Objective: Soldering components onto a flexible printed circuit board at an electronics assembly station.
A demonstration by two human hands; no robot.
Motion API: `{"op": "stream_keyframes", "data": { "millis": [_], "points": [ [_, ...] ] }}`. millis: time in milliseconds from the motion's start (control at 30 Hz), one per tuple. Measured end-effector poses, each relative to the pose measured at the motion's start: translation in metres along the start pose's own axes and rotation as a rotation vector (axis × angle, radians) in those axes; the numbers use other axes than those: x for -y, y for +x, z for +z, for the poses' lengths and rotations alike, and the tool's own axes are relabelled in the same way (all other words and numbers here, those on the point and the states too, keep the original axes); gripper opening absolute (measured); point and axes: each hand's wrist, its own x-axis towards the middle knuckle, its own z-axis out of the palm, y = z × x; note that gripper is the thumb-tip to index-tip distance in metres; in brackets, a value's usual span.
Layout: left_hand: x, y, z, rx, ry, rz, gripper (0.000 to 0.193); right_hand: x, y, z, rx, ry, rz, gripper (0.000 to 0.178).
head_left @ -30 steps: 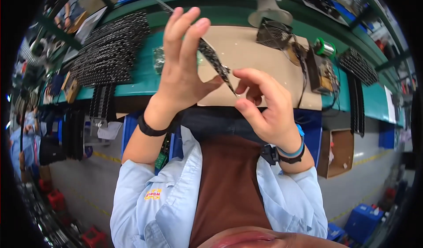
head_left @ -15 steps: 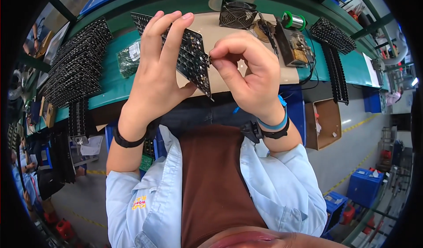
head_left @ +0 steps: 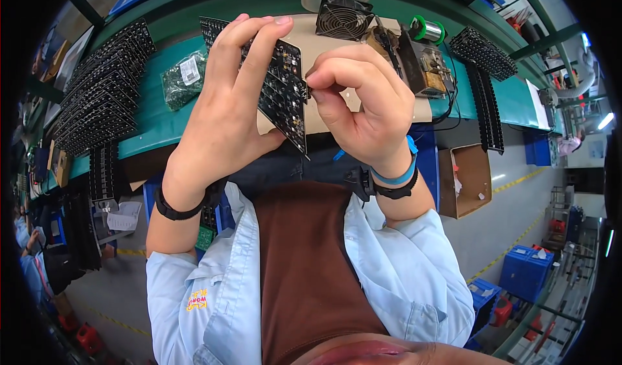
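Note:
My left hand (head_left: 220, 109) holds a black circuit board (head_left: 283, 83) tilted up on edge above the bench, fingers behind its upper side and thumb near its lower edge. Small components dot the board's face. At the board's right edge sits a small dark connector-like part (head_left: 306, 93). My right hand (head_left: 368, 99) is closed in a pinch right beside that part, thumb and index finger bent together. Whatever lies between those fingertips is too small and covered to name.
Stacked circuit boards (head_left: 103, 86) stand on the left, more boards (head_left: 483, 53) in a rack on the right. Behind my hands are a bag of green parts (head_left: 183, 80), a black fan (head_left: 344, 18), a solder spool (head_left: 427, 30) and a metal box (head_left: 424, 67). A cardboard box (head_left: 483, 183) stands lower right.
The board has turned and shifted slightly in my left hand. My right fingers stay at its right edge, a little more drawn together. The whole view has moved slightly.

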Motion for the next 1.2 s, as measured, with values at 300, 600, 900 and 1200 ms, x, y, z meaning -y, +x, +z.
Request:
{"op": "stream_keyframes", "data": {
  "millis": [300, 600, 900, 1200],
  "points": [
    [-0.001, 0.001, 0.002, -0.045, -0.003, 0.0, 0.117, 0.007, -0.009, 0.005, -0.036, 0.17, 0.219, 0.014],
    [-0.003, 0.002, 0.006, -0.104, -0.05, 0.023, 0.116, 0.008, -0.008, 0.003, -0.045, 0.064, 0.013, 0.018],
    [-0.006, 0.004, -0.004, -0.094, -0.049, 0.076, 0.118, 0.017, -0.008, -0.004, -0.018, 0.129, 0.183, 0.024],
    [-0.002, -0.022, -0.04, -0.472, -0.855, 0.203, 0.125, 0.024, -0.006, -0.005, 0.09, 0.051, 0.435, 0.026]
  ]
}}
